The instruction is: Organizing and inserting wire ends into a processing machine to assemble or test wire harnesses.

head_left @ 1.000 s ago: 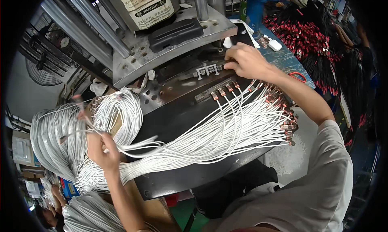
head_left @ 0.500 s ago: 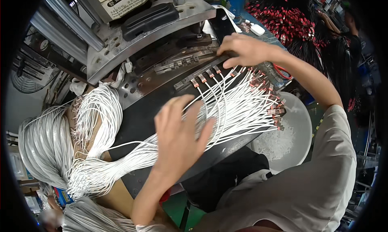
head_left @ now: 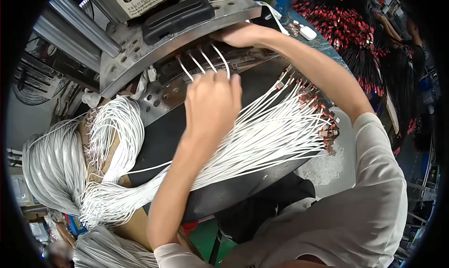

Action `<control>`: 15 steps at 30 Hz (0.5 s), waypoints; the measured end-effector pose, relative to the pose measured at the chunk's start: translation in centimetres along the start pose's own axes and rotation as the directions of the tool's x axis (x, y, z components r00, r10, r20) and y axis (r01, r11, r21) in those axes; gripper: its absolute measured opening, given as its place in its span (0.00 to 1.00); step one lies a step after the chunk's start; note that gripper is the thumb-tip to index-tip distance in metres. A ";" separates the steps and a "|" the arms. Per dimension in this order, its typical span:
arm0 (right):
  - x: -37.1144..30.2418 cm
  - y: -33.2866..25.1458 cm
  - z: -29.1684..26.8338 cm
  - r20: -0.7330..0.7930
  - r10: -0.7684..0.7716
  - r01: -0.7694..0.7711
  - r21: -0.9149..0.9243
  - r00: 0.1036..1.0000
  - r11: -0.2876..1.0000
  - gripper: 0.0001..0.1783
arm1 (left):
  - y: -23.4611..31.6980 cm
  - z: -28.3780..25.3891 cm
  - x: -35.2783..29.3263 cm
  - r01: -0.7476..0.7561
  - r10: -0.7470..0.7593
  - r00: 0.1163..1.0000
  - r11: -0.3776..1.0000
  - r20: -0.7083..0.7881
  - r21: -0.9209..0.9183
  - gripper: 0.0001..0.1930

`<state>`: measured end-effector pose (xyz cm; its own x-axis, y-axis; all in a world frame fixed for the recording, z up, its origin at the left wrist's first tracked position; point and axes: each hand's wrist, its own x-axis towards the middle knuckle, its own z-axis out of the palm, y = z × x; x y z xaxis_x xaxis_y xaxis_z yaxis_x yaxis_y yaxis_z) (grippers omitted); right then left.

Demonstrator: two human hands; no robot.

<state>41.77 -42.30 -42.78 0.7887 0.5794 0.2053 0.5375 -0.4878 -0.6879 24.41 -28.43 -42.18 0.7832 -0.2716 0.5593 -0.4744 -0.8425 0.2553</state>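
Note:
My left hand is closed on several white wires and holds their ends into the slot of a metal press machine. My right hand rests farther back on the machine's bed, fingers hidden under the plate edge. A fan of white wires with red-brown terminals lies across the black work surface to the right of my left hand. A large bundle of white wire hangs at the left.
A black handle block sits on the machine's top plate. Heaps of black-and-red finished wires lie at the back right, where another person works. A white plastic bag hangs under the bench edge.
My left hand has come up from the wire bundle at the left, crossed the black surface and now holds wires at the machine slot. The right hand has stayed near the machine bed.

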 end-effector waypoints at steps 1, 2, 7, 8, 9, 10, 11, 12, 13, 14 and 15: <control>2.0 0.5 0.2 -0.092 -0.143 0.138 -0.056 0.985 0.989 0.14 | -2.4 0.7 1.4 0.016 -0.016 1.000 1.000 -0.016 0.005 0.18; 3.1 1.2 0.6 -0.168 -0.284 0.266 -0.122 0.944 0.956 0.13 | -4.3 1.4 2.2 0.037 -0.037 0.999 0.999 -0.030 0.007 0.17; 4.1 1.7 -0.1 -0.141 -0.369 0.294 -0.379 0.919 0.877 0.22 | -5.9 -0.2 3.3 0.269 -0.300 0.932 0.949 0.202 0.166 0.17; 4.2 2.3 -0.7 -0.112 -0.451 0.369 -0.422 0.886 0.828 0.22 | -6.4 -0.2 3.4 0.258 -0.292 0.930 0.951 0.223 0.168 0.17; 4.3 2.8 -1.3 -0.078 -0.529 0.440 -0.460 0.845 0.771 0.22 | -6.9 -0.2 3.4 0.248 -0.284 0.927 0.954 0.245 0.168 0.17; 4.5 3.1 -1.6 -0.039 -0.601 0.506 -0.497 0.798 0.705 0.22 | -7.1 -0.1 3.7 0.237 -0.274 0.925 0.958 0.264 0.164 0.18; 4.7 3.4 -1.4 -0.032 -0.600 0.509 -0.496 0.799 0.704 0.22 | -7.2 0.1 3.9 0.243 -0.279 0.923 0.957 0.264 0.159 0.18; 5.0 3.6 -1.0 -0.095 -0.673 0.572 -0.450 0.733 0.686 0.19 | -7.3 0.3 4.1 0.248 -0.278 0.926 0.958 0.255 0.143 0.18; 5.3 3.6 -0.4 -0.167 -0.735 0.635 -0.405 0.657 0.659 0.15 | -7.4 0.2 4.2 0.251 -0.277 0.929 0.959 0.245 0.133 0.18; 5.4 3.7 0.0 -0.242 -0.783 0.694 -0.363 0.574 0.621 0.13 | -7.4 0.1 4.2 0.252 -0.275 0.932 0.960 0.236 0.122 0.19; 5.5 3.8 0.2 -0.240 -0.783 0.696 -0.361 0.573 0.620 0.13 | -7.6 0.3 4.2 0.256 -0.278 0.931 0.959 0.234 0.122 0.19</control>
<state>48.05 -40.80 -44.38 0.1026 0.5575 0.8238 0.9903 -0.1350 -0.0320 31.40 -23.28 -42.00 0.9557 -0.1277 0.2651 -0.2056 -0.9343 0.2912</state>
